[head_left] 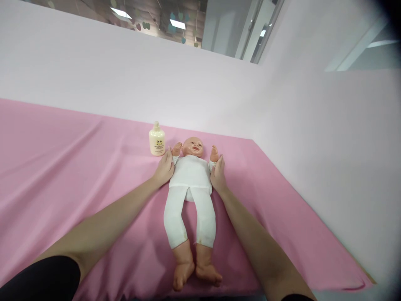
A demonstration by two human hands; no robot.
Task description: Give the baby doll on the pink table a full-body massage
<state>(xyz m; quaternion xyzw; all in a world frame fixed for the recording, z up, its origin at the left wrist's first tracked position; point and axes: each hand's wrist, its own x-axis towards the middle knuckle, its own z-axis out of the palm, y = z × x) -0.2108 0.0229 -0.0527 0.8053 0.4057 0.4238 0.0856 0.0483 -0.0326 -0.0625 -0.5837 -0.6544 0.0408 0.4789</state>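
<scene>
Doll (190,172) on cloth (125,246); bottle (157,142) to the left; wall (125,79) behind both

A window (191,35) tops the white wall (125,75).

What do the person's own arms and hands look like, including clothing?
The left hand and right hand are bare, with no gloves or visible jewellery. The left forearm and right forearm are uncovered too. A black left sleeve ends near the elbow; only an edge of the black right sleeve shows.

Creased pink cloth (78,167) — doll (190,175) in white on its back, cream bottle (157,141) upright
</scene>
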